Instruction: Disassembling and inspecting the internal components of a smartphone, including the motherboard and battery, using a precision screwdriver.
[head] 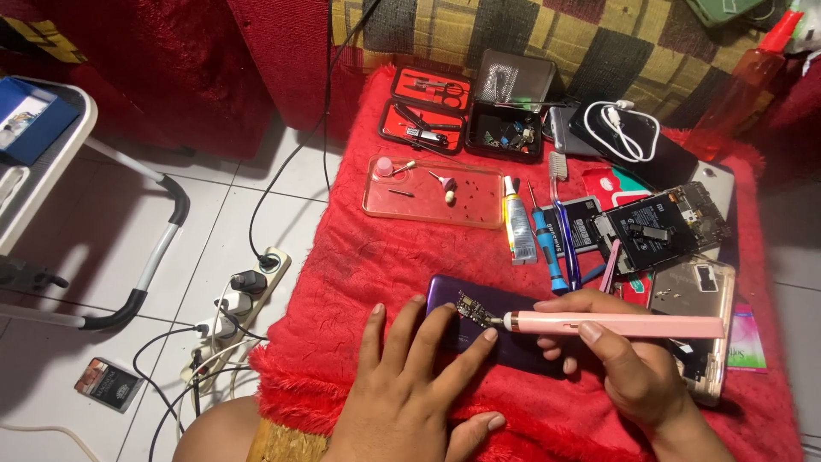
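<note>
Right hand (629,364) pinches pink rotary pen (616,325); left hand (419,376), fingers spread, steadies circuit board (473,308).

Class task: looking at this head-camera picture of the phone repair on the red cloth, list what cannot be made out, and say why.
Head view only:
- Purple phone: largely covered by the left hand and right hand.
- Small board: parts too small to tell.
- Pink tool tip: too small.
- Gold phone: lower part behind the right hand.
- Spray bottle: cut off at the top edge.
- Black case contents: too small.
</note>
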